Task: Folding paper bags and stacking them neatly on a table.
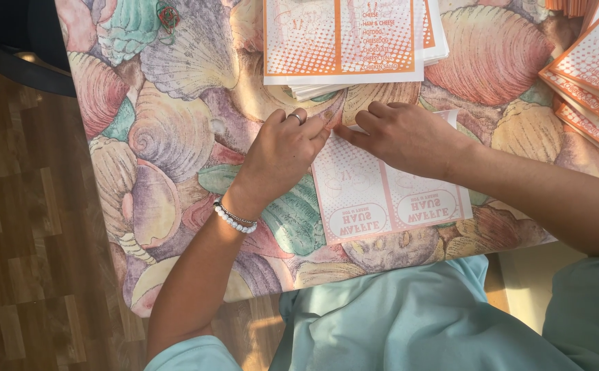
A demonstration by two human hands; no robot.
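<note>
Crease: while both hands are pressing, left hand [282,154] is pinching the printed paper sheet [388,196] at its twelve o'clock edge.
Right grip: right hand [409,137] is lying spread flat on it.
Risk: sheet is likely sliding on the table [176,137], skewing the fold.

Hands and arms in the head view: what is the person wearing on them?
The left hand has a silver ring on one finger, and its wrist carries a bracelet of white beads with a thinner dark band beside it. The right hand shows no jewellery. Both forearms are bare; short light-teal sleeves begin at the upper arms.
</note>
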